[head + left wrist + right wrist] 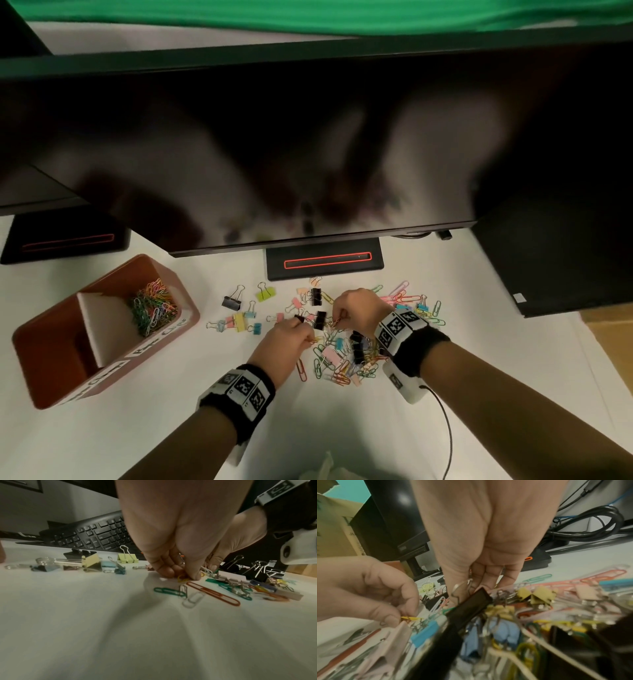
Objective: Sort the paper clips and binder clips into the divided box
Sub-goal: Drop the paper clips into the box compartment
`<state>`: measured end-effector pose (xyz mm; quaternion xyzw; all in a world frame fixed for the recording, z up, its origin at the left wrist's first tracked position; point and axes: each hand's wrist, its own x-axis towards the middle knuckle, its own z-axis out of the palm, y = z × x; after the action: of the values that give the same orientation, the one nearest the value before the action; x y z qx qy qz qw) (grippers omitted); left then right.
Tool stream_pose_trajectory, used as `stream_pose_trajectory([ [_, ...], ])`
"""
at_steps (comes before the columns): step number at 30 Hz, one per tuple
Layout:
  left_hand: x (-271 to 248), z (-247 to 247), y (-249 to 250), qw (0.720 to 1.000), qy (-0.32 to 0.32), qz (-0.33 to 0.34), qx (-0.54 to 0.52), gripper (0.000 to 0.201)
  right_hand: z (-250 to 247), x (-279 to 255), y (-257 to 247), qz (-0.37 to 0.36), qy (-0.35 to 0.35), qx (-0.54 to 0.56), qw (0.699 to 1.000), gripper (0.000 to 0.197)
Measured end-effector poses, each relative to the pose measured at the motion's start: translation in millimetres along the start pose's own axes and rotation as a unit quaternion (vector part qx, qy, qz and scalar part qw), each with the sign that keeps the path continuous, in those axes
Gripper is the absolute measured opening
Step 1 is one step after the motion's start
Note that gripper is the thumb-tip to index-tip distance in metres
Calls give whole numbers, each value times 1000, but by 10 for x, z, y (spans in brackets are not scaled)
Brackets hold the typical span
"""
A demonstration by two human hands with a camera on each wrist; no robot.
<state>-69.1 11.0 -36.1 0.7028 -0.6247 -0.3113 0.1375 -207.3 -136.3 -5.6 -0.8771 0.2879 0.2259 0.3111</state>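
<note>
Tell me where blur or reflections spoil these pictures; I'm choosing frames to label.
Head view: the dark monitor screen carries smeared reflections, but the clips stay sharp. Left wrist view: the tablecloth in front is soft and crossed by shadows. Right wrist view: the near pile of clips is badly blurred, especially the black binder clip.

White table w/ loose paper clips & binder clips scattered mid. Brown divided box at left. Monitor base at back.

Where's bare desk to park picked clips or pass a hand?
Bare white desk lies between the divided box and the left hand, and near the front edge. Crowded: the clip pile under both hands, the right hand included, up to the monitor stand.
</note>
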Motion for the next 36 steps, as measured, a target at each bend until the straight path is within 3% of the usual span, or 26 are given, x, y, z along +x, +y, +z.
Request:
stream_pose_trajectory([
  [4, 54, -6, 47, 999, -29, -32, 15, 16, 31, 1, 3, -16, 7, -27, 999, 18],
  [9, 30, 25, 36, 996, -52, -20, 75, 15, 30, -36, 14, -44, 17, -49, 998, 15],
  [16, 21, 2, -20, 996, -56, 7, 73, 24, -99, -228, 12, -41, 49, 44, 997, 13],
  [19, -75, -174, -3, 1000, -5, 4, 6, 16, -180, -277, -53, -37, 62, 87, 994, 10],
  [24, -508, -875, -80, 985, 149, -3, -80, 4, -458, -176, -646, -122, 126, 149, 973, 7],
  [27, -794, -1327, -400, 965, 239, -71, -80, 6, -565, 80, -1252, -157, 137, 167, 964, 3],
  [30, -1008, -1625, -756, 937, 285, -174, -99, 5, -559, 454, -1904, -189, 160, 157, 956, 2],
  [34, -1052, -1794, -1062, 905, 264, -313, -114, 11, -392, 964, -2532, -159, 145, 137, 967, 14],
  [36, -1033, -1789, -1149, 910, 230, -331, -101, 19, -298, 1067, -2638, -129, 114, 128, 977, 29],
])
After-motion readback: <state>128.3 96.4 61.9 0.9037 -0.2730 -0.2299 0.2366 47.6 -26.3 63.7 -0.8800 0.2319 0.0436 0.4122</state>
